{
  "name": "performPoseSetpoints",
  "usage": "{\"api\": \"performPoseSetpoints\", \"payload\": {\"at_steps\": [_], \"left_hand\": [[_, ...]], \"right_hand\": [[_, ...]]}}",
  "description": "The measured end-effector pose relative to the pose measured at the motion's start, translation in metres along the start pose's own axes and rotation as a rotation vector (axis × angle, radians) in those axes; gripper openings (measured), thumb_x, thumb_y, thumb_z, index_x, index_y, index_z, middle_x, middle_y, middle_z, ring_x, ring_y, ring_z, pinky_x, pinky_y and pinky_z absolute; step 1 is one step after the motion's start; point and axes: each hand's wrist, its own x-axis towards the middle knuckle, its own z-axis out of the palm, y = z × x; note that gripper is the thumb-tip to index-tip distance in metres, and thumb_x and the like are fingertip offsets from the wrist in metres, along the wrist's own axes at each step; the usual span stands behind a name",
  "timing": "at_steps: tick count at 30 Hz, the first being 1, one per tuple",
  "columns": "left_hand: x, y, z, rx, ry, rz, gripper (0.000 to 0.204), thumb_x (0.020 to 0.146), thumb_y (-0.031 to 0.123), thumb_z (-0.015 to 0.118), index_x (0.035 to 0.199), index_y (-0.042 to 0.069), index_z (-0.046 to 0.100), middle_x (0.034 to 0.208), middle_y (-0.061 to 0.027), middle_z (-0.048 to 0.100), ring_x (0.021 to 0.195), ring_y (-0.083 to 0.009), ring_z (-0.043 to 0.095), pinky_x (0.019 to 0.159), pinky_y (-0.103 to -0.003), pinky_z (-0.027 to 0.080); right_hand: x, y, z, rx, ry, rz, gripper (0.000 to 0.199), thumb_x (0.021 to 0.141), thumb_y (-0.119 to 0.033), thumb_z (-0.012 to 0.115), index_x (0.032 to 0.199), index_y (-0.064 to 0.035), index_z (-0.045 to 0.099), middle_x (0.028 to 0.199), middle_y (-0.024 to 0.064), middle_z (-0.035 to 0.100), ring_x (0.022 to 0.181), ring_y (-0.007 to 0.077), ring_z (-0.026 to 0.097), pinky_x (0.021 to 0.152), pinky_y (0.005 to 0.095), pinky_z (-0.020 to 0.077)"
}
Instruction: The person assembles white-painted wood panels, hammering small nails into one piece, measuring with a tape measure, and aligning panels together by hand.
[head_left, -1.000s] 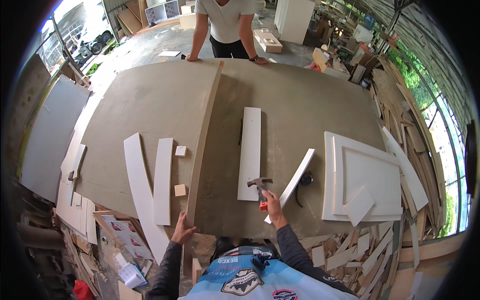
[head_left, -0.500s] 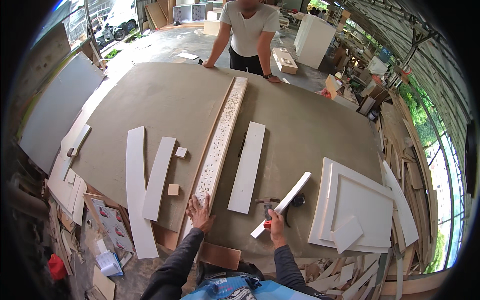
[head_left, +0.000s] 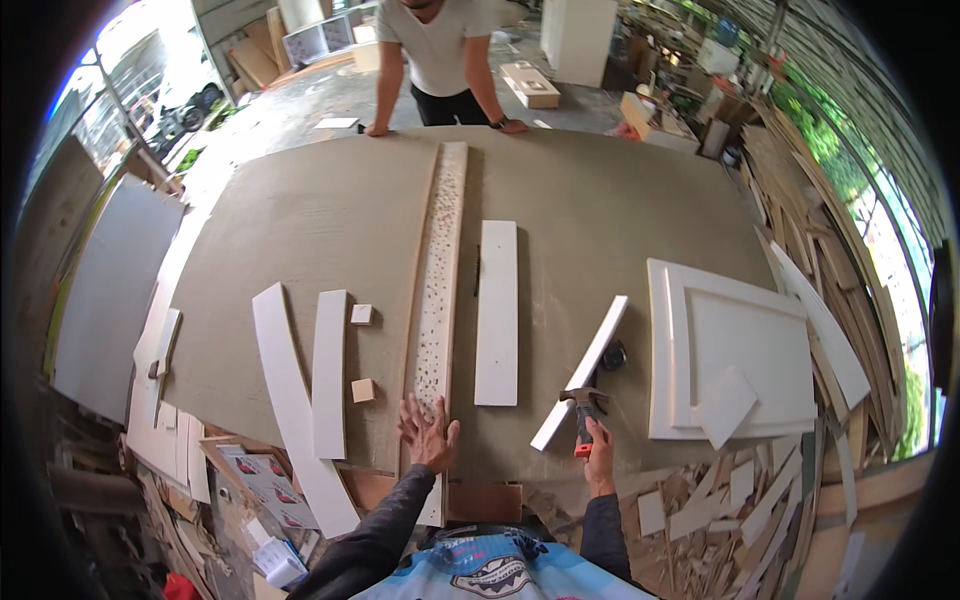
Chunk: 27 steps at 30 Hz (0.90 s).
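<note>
My left hand (head_left: 428, 437) lies with spread fingers on the near part of a long board (head_left: 437, 270) with a speckled, pitted face and wooden edges. In my right hand (head_left: 598, 455) is a claw hammer (head_left: 585, 405), gripped by its dark and red handle. Its head points away from me and overlaps a narrow white strip (head_left: 610, 330) set at a slant. Between the long board and the hammer lies a white plank (head_left: 497, 310). A dark round object (head_left: 614, 355), perhaps a tape measure, sits beside the slanted strip.
Two white planks (head_left: 330, 380) (head_left: 290, 370) and two small blocks (head_left: 362, 390) (head_left: 361, 315) lie left on the brown tabletop (head_left: 300, 210). A white framed panel (head_left: 740, 350) rests at right. Across the table, a person (head_left: 440, 50) leans on its edge. Wood scraps (head_left: 700, 510) cover the floor nearby.
The view has shifted. My right hand has turned the hammer, so its head now shows over the slanted strip. My left hand stays on the speckled board.
</note>
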Motion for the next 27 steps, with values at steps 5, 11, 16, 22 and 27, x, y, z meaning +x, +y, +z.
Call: {"api": "performPoseSetpoints", "payload": {"at_steps": [5,11,16,22,27], "left_hand": [[0.012,-0.017,-0.024,-0.255,0.081,-0.044,0.107,0.076,0.061,0.069,0.157,0.015,0.016,0.157,-0.0304,0.005,0.146,-0.0483,0.001,0.111,-0.066,0.005],[0.030,-0.025,-0.033,-0.202,-0.130,-0.169,0.127,0.059,0.047,0.081,0.157,0.010,0.009,0.154,-0.0341,0.007,0.144,-0.0498,0.009,0.114,-0.061,0.018],[0.030,-0.020,-0.038,-0.233,-0.106,-0.167,0.125,0.058,0.044,0.081,0.156,0.010,0.013,0.151,-0.0334,0.015,0.143,-0.0486,0.014,0.114,-0.060,0.018],[0.033,-0.006,-0.027,-0.163,-0.047,-0.182,0.119,0.058,0.039,0.082,0.156,0.013,0.018,0.148,-0.0335,0.020,0.141,-0.0472,0.018,0.114,-0.057,0.021],[0.031,-0.014,-0.034,-0.198,-0.061,-0.213,0.115,0.061,0.036,0.082,0.155,0.014,0.021,0.148,-0.0340,0.021,0.140,-0.0489,0.020,0.114,-0.055,0.021]], "right_hand": [[-0.014,0.007,-0.028,0.033,0.023,-0.052,0.026,0.091,-0.033,0.066,0.097,-0.0076,0.065,0.074,0.0018,0.059,0.051,0.0106,0.054,0.041,0.0215,0.0373],[-0.035,0.022,-0.025,0.122,0.272,-0.090,0.025,0.093,-0.032,0.064,0.098,-0.0078,0.066,0.081,0.0034,0.061,0.055,0.0107,0.055,0.041,0.0234,0.0362],[-0.024,0.061,-0.069,0.106,0.263,-0.106,0.031,0.093,-0.032,0.063,0.114,-0.0092,0.067,0.110,0.0017,0.059,0.074,0.0114,0.056,0.052,0.0260,0.0456],[-0.027,0.048,-0.074,0.124,0.228,-0.019,0.034,0.094,-0.030,0.062,0.119,-0.0068,0.065,0.102,0.0026,0.063,0.069,0.0135,0.053,0.060,0.0282,0.0462],[-0.013,0.022,-0.069,-0.349,0.191,-0.039,0.039,0.091,-0.033,0.066,0.105,0.0034,0.068,0.081,0.0074,0.065,0.069,0.0138,0.063,0.059,0.0283,0.0495]]}}
